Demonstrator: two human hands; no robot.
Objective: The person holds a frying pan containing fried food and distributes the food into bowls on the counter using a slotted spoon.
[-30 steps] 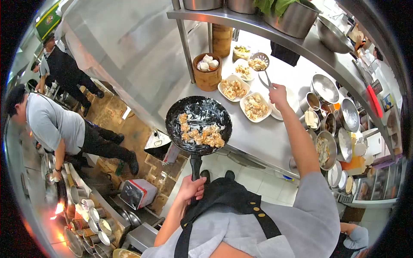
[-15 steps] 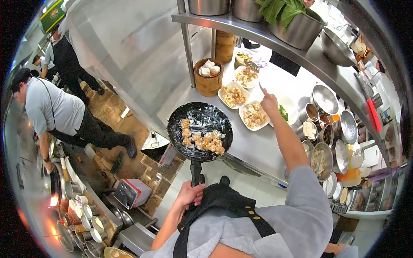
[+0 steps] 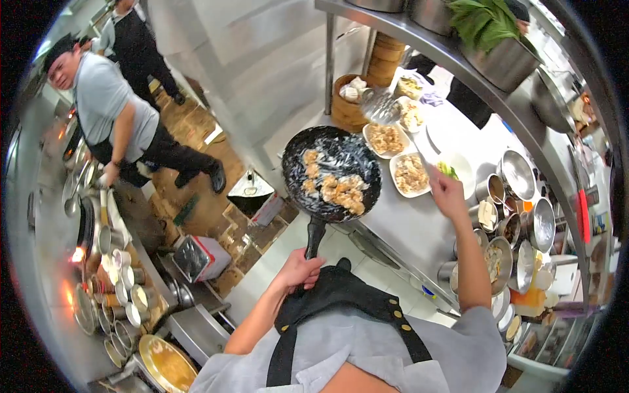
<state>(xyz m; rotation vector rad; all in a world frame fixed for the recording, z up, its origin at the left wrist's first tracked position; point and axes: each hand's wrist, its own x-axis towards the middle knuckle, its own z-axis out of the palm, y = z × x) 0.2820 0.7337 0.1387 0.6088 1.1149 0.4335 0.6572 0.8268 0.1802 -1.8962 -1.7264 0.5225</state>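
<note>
My left hand is wrapped round the handle of a black frying pan. Golden-brown battered pieces in a pale creamy coating lie in the pan, and white smears cover its bottom. My right hand grips a slotted spoon; its perforated head is blurred and held above the counter, between the steamer and the bowls. Beneath the spoon and my right hand stand white bowls of similar food, among them a near bowl and a middle bowl. Beside my right hand is a white plate with green leaves.
A bamboo steamer holding white buns stands behind the pan. Metal bowls and pots crowd the counter's right side. Overhead runs a steel shelf with pots and leafy greens. At left a co-worker stands by a stove with a flame.
My right hand has drawn back towards me, and the spoon's head has swung left towards the steamer and pan. The pan stays in my left hand. The co-worker at left has straightened up.
</note>
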